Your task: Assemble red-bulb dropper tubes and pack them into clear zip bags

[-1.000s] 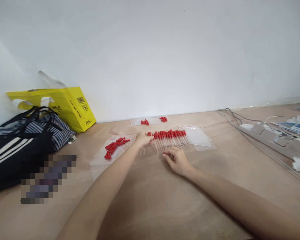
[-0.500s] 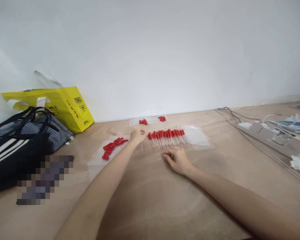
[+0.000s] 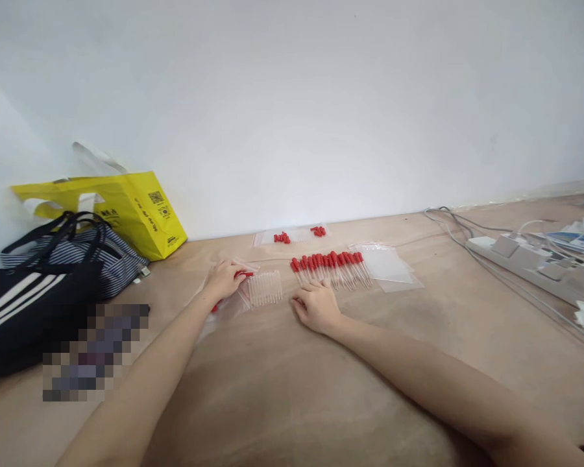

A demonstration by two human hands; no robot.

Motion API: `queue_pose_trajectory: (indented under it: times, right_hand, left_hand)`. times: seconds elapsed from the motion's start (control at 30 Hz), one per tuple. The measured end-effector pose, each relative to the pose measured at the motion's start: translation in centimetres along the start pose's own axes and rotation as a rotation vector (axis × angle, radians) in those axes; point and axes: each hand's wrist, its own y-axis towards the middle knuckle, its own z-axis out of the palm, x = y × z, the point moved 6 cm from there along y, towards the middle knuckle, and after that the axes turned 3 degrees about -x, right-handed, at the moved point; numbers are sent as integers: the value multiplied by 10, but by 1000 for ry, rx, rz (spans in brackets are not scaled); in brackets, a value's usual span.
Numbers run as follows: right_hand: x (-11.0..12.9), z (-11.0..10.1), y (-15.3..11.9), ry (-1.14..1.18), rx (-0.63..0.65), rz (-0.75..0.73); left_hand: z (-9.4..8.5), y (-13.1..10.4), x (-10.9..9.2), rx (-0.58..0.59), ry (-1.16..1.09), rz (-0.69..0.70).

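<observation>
Two bare hands at work on a wooden tabletop (image 3: 282, 389), and a whole row of red-topped droppers (image 3: 328, 261) lies side by side near the middle, bulbs pointing toward the wall (image 3: 321, 117). Left hand (image 3: 222, 279) is reached out over the loose red rubber bulbs (image 3: 246, 274) on a clear plastic bag (image 3: 231, 305); one bulb sticks out by its fingertips, but honestly can't tell if it's pinched or just touched. Right hand (image 3: 317, 306) has its fingers curled in by the near ends of the droppers, and I can't tell whether it's gripping anything. Between the hands there's a neat batch of bare clear tubes (image 3: 265, 288). Farther back, a flat bag (image 3: 299, 235) with two little red clusters; off right of the droppers, more clear bags (image 3: 387, 266), then a white power strip (image 3: 540, 266). Yellow shopping bag (image 3: 143, 214) sits back left.
</observation>
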Motion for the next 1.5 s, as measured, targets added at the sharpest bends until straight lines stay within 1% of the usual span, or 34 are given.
queue_pose_trajectory:
  times: [0.1,0.2,0.37,0.5,0.6,0.67,0.73,0.77,0.8,0.83,0.9,0.97,1.03,1.1,1.27,1.37,1.43,1.5]
  right_hand:
    - [2,4,3,-13,9,-5]
    - [2,4,3,-17,6,-4]
    - [-1,2,2,-2,8,27]
    - [-2,0,2,3,19,62]
    - [-4,0,2,8,37,96]
    - [-6,1,3,1,50,130]
    - [-8,3,8,-23,60,180]
    - [-9,4,12,-38,62,208]
    - [-10,5,17,-54,63,237]
    - [-10,6,23,-68,67,268]
    - [-11,11,35,-81,105,344]
    - [-10,18,47,-80,164,428]
    - [-9,24,57,-75,208,494]
    - [-8,30,63,-70,225,535]
    - [-11,37,69,-45,263,596]
    - [-12,31,70,-25,257,588]
    - [-12,22,68,-4,239,552]
    - [-14,9,60,32,220,487]
  left_hand:
    - [7,5,-2,-6,45,1]
    - [9,7,-5,-29,68,-6]
    - [-2,2,-11,-120,73,-20]
    - [-9,-6,-20,-165,36,32]
    - [-12,-18,-32,-238,-23,66]
    - [-12,-34,-44,-281,-72,104]
    - [-11,-55,-59,-296,-113,160]
    - [-10,-66,-66,-291,-135,201]
    - [-9,-78,-74,-271,-177,275]
    - [-8,-88,-78,-235,-211,313]
    - [-6,-101,-81,-169,-267,313]
    - [-6,-107,-80,-120,-295,298]
    - [-7,-109,-79,-96,-299,297]
    - [-8,-108,-79,-92,-297,301]
    - [-10,-106,-80,-106,-296,276]
    - [-9,-104,-78,-109,-311,228]
    - [-6,-103,-78,-107,-337,203]
    - [-4,-100,-80,-106,-368,195]
